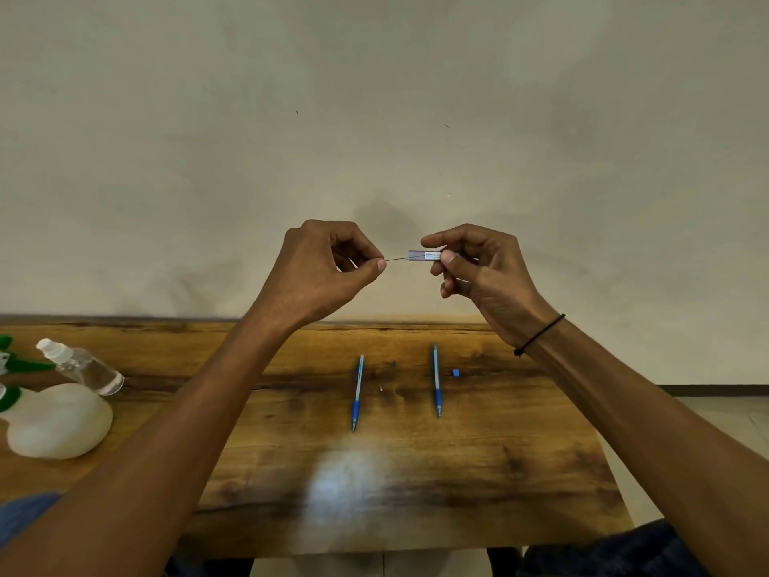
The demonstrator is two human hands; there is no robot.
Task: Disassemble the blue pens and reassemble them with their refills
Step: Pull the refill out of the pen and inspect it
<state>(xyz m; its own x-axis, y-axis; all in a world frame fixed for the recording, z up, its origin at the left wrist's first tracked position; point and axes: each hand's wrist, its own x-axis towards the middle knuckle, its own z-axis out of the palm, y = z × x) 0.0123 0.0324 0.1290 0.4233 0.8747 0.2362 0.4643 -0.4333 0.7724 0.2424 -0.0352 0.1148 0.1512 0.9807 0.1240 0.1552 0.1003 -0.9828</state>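
Observation:
Both hands are raised above the wooden table (520, 472), in front of the wall. My right hand (482, 272) pinches a small pale tube with a printed label (424, 255), held level. My left hand (324, 272) pinches the end of a thin dark refill rod (397, 259) that sticks out of the tube's left end. Two blue pens lie on the table below, one on the left (357, 393) and one on the right (436, 381), tips pointing toward me. A small blue cap (456, 373) lies beside the right pen. A tiny grey piece (380, 387) lies between the pens.
At the table's left end stand a clear spray bottle (83, 366) lying tilted, a white rounded bottle (58, 422) and green plastic parts (12, 360). The wall runs close behind the table's far edge. Floor tiles (715, 422) show to the right of the table.

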